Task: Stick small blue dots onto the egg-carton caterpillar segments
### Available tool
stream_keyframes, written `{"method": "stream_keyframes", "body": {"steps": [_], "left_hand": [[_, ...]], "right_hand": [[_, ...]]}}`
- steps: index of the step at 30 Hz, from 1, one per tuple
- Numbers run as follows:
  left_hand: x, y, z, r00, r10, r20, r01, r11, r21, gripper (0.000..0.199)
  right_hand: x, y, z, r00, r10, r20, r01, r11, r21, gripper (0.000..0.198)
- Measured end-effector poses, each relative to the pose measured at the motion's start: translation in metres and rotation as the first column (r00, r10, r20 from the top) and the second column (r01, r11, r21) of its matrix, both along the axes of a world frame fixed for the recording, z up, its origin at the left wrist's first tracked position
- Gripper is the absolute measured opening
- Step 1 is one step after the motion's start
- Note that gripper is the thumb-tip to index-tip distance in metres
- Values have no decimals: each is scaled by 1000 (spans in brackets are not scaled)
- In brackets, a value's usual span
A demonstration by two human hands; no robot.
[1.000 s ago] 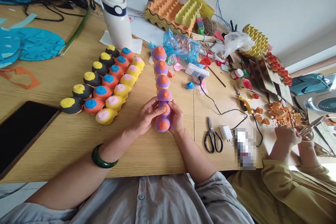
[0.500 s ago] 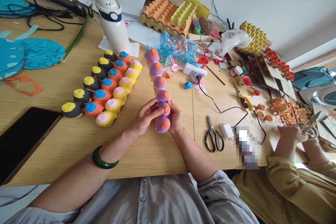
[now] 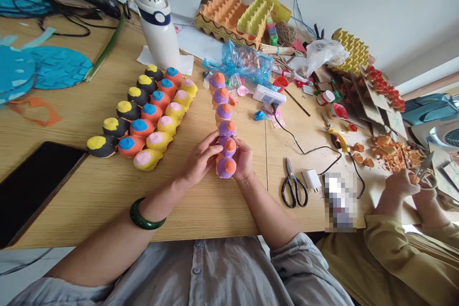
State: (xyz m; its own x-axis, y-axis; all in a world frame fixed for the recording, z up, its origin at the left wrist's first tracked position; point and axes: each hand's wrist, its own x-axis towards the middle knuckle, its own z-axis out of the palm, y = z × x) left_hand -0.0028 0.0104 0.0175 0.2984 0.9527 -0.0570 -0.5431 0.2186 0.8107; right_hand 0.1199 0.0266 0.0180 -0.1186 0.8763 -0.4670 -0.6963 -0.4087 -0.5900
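Note:
A strip of egg-carton cups [image 3: 227, 128], coated purple with orange tops, runs lengthwise away from me. My left hand [image 3: 202, 158] grips its left side near the close end, fingers on a purple cup. On the opposite side my right hand [image 3: 244, 158] holds the same strip, its fingertips partly hidden behind the cups. To the left lie three more strips side by side: a black strip with yellow tops [image 3: 128, 110], an orange strip with blue tops [image 3: 149, 112] and a yellow strip with pink tops [image 3: 166, 124].
A black phone [image 3: 36, 186] lies at left, a white bottle [image 3: 158, 33] behind the strips. Right of my hands are black-handled scissors [image 3: 294, 186], a white charger [image 3: 311, 180] and a power strip [image 3: 269, 95]. A co-worker's hands [image 3: 403, 186] hold scissors at far right. Egg trays [image 3: 222, 14] stand at the back.
The purple strip has turned slightly, its far end shifting right and nearer to me. Both hands keep their hold, and the left fingers have moved a little on the cup.

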Motion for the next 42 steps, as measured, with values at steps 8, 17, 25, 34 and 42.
{"method": "stream_keyframes", "body": {"steps": [8,17,25,34,42], "left_hand": [[0,0,-19,996,40,-84,-35,998,59,56],[-2,-1,-6,998,5,-59,-3,999,38,54],[-1,0,-11,993,57,-106,-50,996,70,50],[-4,-1,-12,988,17,-154,0,994,107,57],[-6,2,-3,999,-33,13,32,999,17,36]], "right_hand": [[-3,-2,-1,999,-33,31,30,997,75,10],[-4,-2,1,998,-65,13,65,996,60,2],[-5,-5,1,996,-72,56,66,992,104,6],[-3,-3,-9,997,-57,47,52,994,97,7],[-3,-2,-1,998,-47,44,47,999,2,7]]}}
